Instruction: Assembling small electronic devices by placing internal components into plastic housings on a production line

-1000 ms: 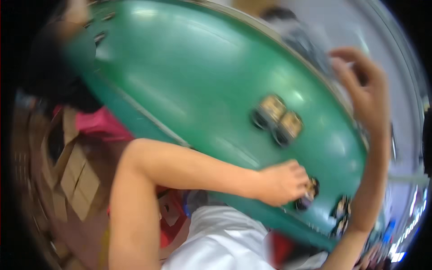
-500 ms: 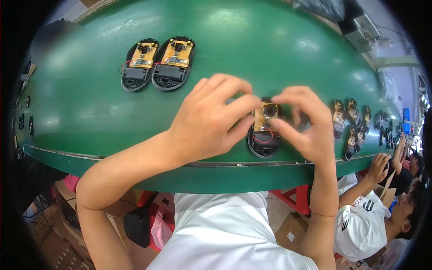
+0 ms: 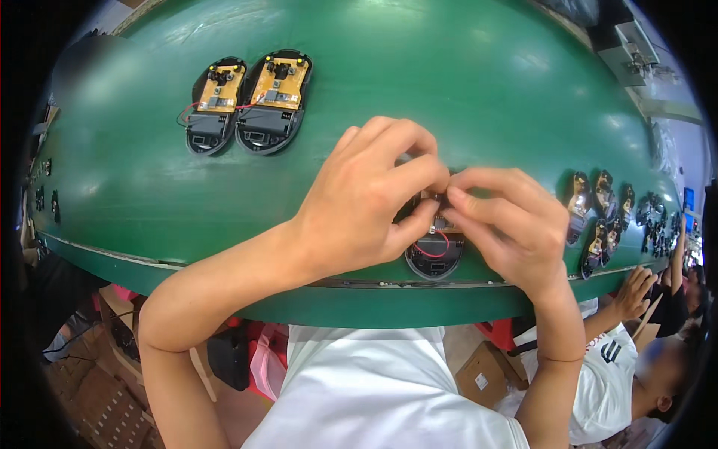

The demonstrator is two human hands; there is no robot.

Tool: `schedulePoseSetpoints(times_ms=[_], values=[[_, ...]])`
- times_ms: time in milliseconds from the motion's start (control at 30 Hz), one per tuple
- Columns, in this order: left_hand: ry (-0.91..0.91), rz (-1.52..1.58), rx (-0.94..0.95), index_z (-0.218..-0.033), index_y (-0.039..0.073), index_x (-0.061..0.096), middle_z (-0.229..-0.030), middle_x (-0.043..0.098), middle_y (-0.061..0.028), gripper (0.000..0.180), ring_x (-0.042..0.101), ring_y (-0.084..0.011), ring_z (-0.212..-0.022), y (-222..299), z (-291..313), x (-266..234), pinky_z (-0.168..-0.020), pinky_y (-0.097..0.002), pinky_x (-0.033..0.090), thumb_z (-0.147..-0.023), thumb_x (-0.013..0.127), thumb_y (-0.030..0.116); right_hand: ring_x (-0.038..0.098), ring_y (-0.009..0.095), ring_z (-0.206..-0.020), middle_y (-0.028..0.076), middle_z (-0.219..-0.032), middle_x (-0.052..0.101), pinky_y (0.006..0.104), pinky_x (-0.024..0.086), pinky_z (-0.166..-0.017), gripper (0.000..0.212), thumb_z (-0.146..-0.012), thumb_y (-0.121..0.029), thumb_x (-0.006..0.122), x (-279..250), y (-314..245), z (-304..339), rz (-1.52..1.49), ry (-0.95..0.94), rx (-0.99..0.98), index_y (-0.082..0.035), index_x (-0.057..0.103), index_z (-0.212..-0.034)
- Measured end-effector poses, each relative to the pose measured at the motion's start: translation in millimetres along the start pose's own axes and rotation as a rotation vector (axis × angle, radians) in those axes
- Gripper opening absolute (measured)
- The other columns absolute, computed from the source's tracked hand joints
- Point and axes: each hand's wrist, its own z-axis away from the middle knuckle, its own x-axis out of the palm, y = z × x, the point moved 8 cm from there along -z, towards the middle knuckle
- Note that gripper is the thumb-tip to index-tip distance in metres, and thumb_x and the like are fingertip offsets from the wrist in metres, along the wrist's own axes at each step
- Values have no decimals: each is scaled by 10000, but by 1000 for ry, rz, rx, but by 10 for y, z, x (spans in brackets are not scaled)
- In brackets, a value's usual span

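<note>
On the green table near its front edge lies an opened computer mouse base (image 3: pixel 434 263), a black oval shell with a tan circuit board and a thin red wire. My left hand (image 3: pixel 366 198) bends over its far part, with thumb and fingers closed on it. From the right, my right hand (image 3: pixel 516 224) is pinched at the same board, fingertips close to those of my left hand. Whatever is between the right fingertips is hidden. Most of the board is covered by my fingers.
Two similar open mouse bases (image 3: pixel 273 105) lie side by side at the far left. Several more mouse bases (image 3: pixel 596 247) sit at the right. A co-worker's hand (image 3: pixel 636 290) rests at the table edge there. A cardboard box (image 3: pixel 480 376) stands below the table.
My right fingers have closed from a spread pose into a pinch over the board. My left fingers have come closer to them. The whole view has shifted slightly.
</note>
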Motion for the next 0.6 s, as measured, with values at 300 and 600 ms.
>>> schedulePoseSetpoints(times_ms=[300,600], values=[[-10,22,-18,-877,64,676,-1003,634,-69,238,611,-265,-918,-12,1,24,-804,-379,492,-677,796,15,672,222,-669,71,-941,718,329,526,-588,172,-740,-2,828,18,-14,-111,3,-184,185,-24,744,-888],[8,3,8,-833,34,646,-962,636,-86,237,612,-260,-843,26,-35,31,-741,-350,494,-650,782,-33,689,215,-759,106,-983,719,307,532,-636,179,-751,22,824,54,6,35,78,-204,276,3,727,-900]])
